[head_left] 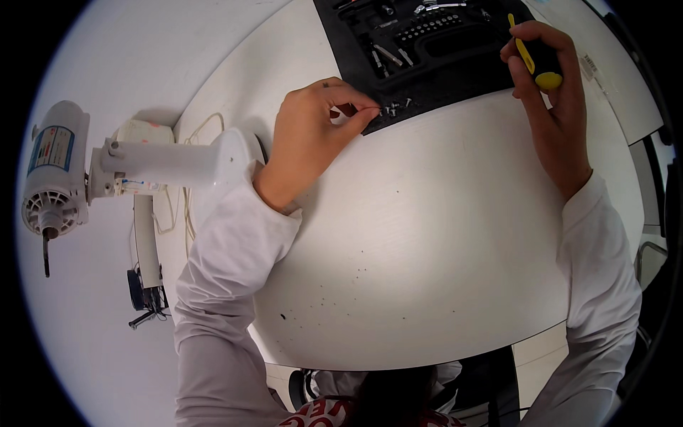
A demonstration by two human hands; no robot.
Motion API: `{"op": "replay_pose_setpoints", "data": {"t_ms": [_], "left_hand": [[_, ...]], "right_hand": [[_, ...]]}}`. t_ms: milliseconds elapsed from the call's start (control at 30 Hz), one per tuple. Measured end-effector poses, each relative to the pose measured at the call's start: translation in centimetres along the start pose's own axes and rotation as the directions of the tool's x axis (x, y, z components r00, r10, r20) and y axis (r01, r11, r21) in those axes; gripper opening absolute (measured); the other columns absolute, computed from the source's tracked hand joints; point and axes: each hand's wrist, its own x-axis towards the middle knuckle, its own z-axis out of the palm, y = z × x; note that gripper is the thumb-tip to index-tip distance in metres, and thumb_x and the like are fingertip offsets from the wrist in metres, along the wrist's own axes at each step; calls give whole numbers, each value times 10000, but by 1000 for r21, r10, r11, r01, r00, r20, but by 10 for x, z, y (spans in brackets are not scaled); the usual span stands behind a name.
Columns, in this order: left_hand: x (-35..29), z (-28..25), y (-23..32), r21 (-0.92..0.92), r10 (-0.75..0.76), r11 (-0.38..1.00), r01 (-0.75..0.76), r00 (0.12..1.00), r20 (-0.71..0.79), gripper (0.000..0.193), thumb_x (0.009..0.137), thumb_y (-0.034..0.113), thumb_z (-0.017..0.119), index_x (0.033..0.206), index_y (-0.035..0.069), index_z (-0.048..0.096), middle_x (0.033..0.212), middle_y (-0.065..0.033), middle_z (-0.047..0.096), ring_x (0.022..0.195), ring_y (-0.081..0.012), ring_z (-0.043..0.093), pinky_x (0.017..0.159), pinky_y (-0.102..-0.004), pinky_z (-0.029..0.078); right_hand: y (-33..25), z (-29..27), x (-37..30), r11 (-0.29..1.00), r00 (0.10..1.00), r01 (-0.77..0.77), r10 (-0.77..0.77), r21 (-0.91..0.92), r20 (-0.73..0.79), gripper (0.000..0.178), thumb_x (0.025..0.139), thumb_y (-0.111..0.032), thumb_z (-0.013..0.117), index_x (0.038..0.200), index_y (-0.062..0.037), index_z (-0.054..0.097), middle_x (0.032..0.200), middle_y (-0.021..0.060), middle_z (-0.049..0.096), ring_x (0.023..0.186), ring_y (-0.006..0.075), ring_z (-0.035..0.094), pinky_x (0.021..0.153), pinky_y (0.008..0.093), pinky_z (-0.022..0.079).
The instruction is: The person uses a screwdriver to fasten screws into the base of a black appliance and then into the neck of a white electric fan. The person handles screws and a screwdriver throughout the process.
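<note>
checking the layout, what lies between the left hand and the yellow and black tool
In the head view, small metal screws lie by the left hand; then black mat runs toward the right hand holding the tool.

- Black and yellow on hand tool (526, 57).
- Silvery screws (393, 112), silvery sockets (428, 27).
- Matte black tool tray (409, 75), same black for mat (445, 94).
- White tabletop (455, 213), speckled dark.
- Plain white sleeves (231, 245).
- Whitish motor (67, 117); blue, red and pale label (51, 149).
- Red and white print on garment (321, 411).

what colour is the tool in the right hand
Yellow and black; the tool shows best in the head view.
</note>
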Motion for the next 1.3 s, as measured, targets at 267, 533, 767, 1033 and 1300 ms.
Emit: {"op": "replay_pose_setpoints", "data": {"t_ms": [267,533,767,1033,1300], "left_hand": [[3,-1,5,6,-61,998,60,995,77,61,775,51,661,835,35,663,786,-22,617,702,-104,580,619,-228,473],[-1,-1,16,186,131,978,-95,973,-192,189,668,91,730,832,55,644,750,-24,456,608,-117,416,562,-238,390],[8,18,33,482,384,823,-302,920,-79,206,636,205,744,807,123,662,872,-19,441,783,-184,440,619,-315,304],[9,26,35,645,417,705,-294,908,-42,112,656,178,739,730,129,671,847,-1,472,764,-170,464,636,-319,320],[5,6,69,171,237,962,-214,963,-130,96,671,62,731,740,56,665,856,-42,597,800,-187,547,693,-313,429]], "right_hand": [[1,-2,-1,999,999,-24,23,33,29,268,914,-174,517,1175,-178,456,993,14,565,914,105,560,625,191,436],[2,-1,1,1000,998,9,-7,25,-63,255,919,-196,519,1166,-186,456,998,13,570,913,103,570,627,188,446],[0,-2,2,999,999,30,-29,31,-38,242,907,-98,518,1139,-150,472,1011,25,567,920,117,580,694,201,459],[-8,-7,6,992,994,110,-110,58,-6,210,871,-5,529,1065,-75,492,1031,44,561,898,130,588,781,223,445],[-3,-13,8,995,993,97,-99,-34,-68,212,859,-67,571,1056,-133,527,1004,9,590,781,134,572,558,204,445]]}}
